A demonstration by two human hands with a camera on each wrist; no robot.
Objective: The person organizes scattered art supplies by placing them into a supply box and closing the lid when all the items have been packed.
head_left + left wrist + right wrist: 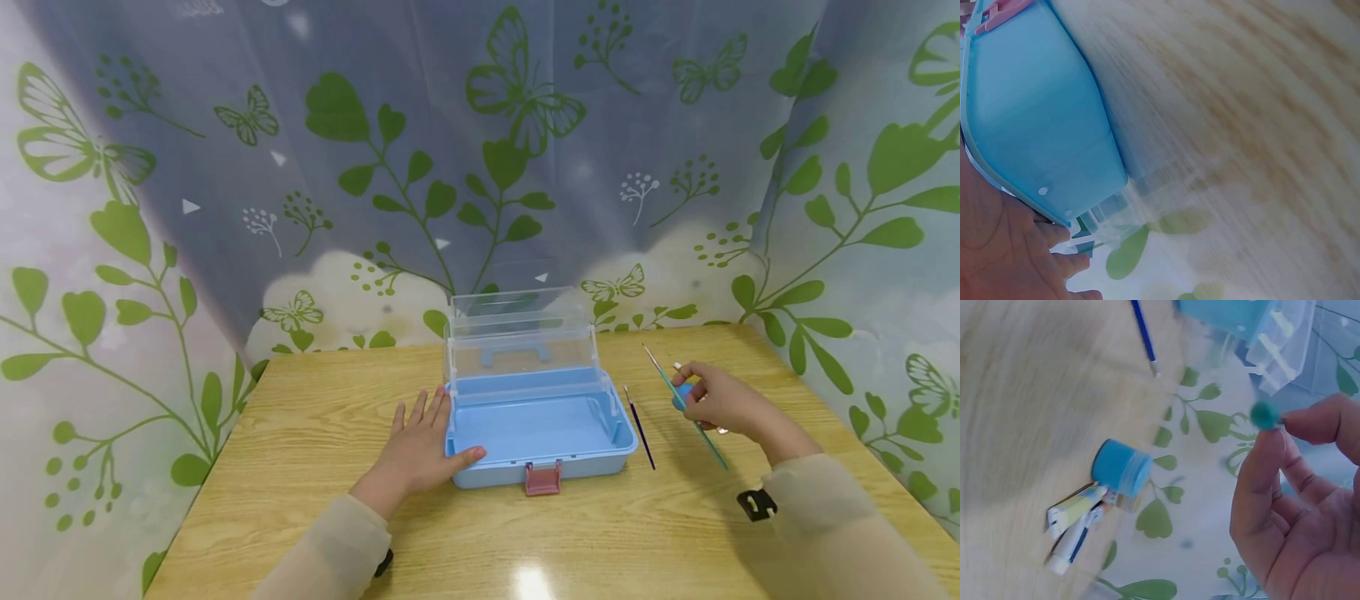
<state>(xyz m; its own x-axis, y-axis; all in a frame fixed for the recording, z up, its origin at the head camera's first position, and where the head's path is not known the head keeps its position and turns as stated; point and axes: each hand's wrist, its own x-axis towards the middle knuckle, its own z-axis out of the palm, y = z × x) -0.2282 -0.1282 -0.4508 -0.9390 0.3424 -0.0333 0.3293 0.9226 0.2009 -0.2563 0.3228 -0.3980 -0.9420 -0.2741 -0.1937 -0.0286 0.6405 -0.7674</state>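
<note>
A light-blue plastic box with its clear lid raised stands on the table. My left hand rests at its left side, fingers spread and straight, the thumb over the rim. In the left wrist view that palm lies beside the box's end wall. To the right of the box, my right hand pinches a teal paintbrush between thumb and fingertips. Its bristles point away, and the handle's end faces the right wrist camera. A dark-blue paintbrush lies between the box and that hand.
Below the right hand are a blue paint jar and paint tubes, partly hidden in the head view. A pink latch hangs on the box's front. Behind the wooden table hangs a leaf-patterned curtain.
</note>
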